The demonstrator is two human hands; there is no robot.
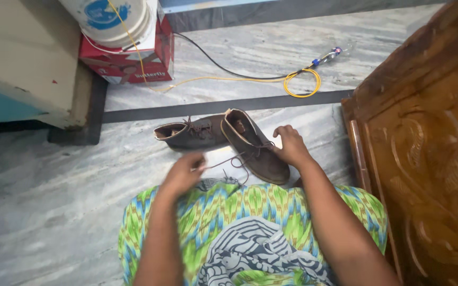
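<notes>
Broadly, floor [54, 201]: grey-white veined marble, polished, crossed by one dark inlaid strip; it carries everything listed.
Carved furniture [430, 159]: brown wood, glossy, deep relief carving, standing at the person's right.
Cabinet [22, 58]: cream side with a teal lower face, on a dark plinth, far left.
Garment [250, 228]: green, blue and yellow zigzag cloth over the lap, with a grey-white patterned piece on top.
Bucket [112, 18]: white plastic with a blue mark, seated on a red carton [133, 58].
Near shoe [255, 145]: brown suede-like ankle boot, tan-lined collar; long axis runs from the collar, farther off, down and right to the toe by the knees.
Far shoe [189, 133]: its pair, lying on its side, long axis roughly left to right, touching the near shoe's collar end.
Right hand [291, 145]: fingers curled, resting on the near shoe's right flank at the eyelets; the nearer hand to that shoe.
Left hand [182, 173]: blurred, pinched on a lace end, lying left of and below the shoe.
Lace [229, 160]: thin dark-brown cord, drawn from the eyelets leftward to the left hand.
Cables [271, 79]: one black, one yellow coiled, well beyond the shoes.
</notes>
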